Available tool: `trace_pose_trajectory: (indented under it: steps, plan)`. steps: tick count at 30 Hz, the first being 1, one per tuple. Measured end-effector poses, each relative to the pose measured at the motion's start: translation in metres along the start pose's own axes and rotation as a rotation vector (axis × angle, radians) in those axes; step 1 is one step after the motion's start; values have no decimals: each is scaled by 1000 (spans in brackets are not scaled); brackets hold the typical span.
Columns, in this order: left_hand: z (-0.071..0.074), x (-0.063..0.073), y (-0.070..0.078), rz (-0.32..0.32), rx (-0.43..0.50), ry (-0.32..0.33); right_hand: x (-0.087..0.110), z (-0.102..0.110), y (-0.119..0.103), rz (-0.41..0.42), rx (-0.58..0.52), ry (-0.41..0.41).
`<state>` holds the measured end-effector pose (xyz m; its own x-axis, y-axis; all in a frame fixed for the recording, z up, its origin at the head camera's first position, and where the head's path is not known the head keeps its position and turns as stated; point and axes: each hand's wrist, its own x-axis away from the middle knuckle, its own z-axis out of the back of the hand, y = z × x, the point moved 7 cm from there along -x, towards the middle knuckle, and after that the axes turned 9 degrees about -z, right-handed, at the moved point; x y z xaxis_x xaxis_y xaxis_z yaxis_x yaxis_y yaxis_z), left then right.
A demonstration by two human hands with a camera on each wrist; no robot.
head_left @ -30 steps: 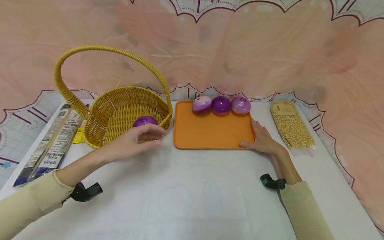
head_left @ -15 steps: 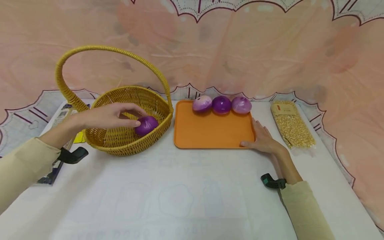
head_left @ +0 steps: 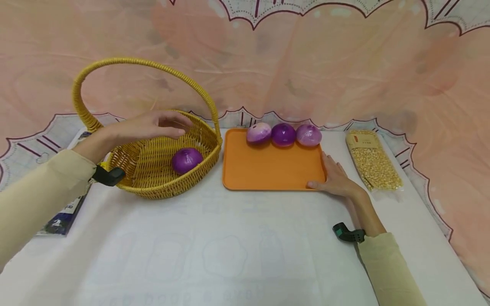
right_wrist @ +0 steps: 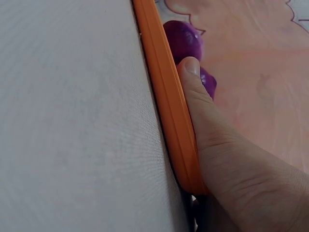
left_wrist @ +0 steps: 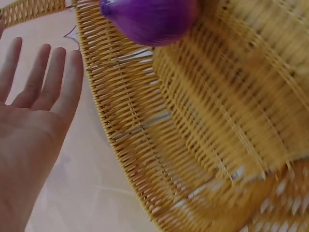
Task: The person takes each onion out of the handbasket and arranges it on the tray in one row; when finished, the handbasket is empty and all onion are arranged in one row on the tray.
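Note:
A purple onion (head_left: 187,161) lies inside the yellow wicker basket (head_left: 168,190), near its front right wall. Over the basket, behind and above that onion, hovers my left hand (head_left: 147,126), its fingers loosely extended and nothing in them. The left wrist view shows the palm of the left hand (left_wrist: 34,111) beside the woven rim, apart from the onion (left_wrist: 154,19). At the front right corner of the orange tray (head_left: 273,170) rests my right hand (head_left: 338,180). Its thumb lies over the front rim and its straight fingers run along the right side. Three onions (head_left: 283,135) sit in a row at the tray's back edge.
A bag of yellow corn kernels (head_left: 373,161) lies right of the tray. Long printed packets (head_left: 63,221) are at the left, partly hidden by the left sleeve. The basket's tall handle (head_left: 153,63) arches above the left hand. A patterned cloth (head_left: 306,63) hangs behind the white table.
My left hand reached from the basket's front onto the onion in it, then let go and rose back and up. The onion stays in the basket. My right hand has kept its place.

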<state>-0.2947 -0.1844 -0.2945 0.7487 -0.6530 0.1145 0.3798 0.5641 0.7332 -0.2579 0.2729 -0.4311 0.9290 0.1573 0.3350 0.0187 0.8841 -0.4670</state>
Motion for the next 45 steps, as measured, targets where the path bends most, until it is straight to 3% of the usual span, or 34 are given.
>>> trace_pose_trajectory:
  steps: [4,7,9,12,15,27,36,41,45]
  plan:
    - [6,-12,-2,-29,153,67,0,-1,1,-5,-5,-2]
    - [9,-19,-4,-49,132,86,0,-2,0,-3,-10,-1]
    - [7,-22,-6,-41,29,49,0,-1,0,-1,-11,-2]
    - [-1,-24,-8,-49,-110,-70,0,-1,1,-3,-9,-5]
    - [-11,-25,-12,-63,-169,-177,0,0,0,0,-11,-4]
    - [-28,-21,-26,-30,-99,-260,0,1,2,5,-22,6]
    - [-37,-17,-32,51,47,-342,-1,3,1,-16,-4,-11]
    - [-45,-17,-36,76,75,-413,-1,0,1,-16,-16,-1]
    - [-48,-18,-37,76,60,-426,0,0,0,-10,-19,3]
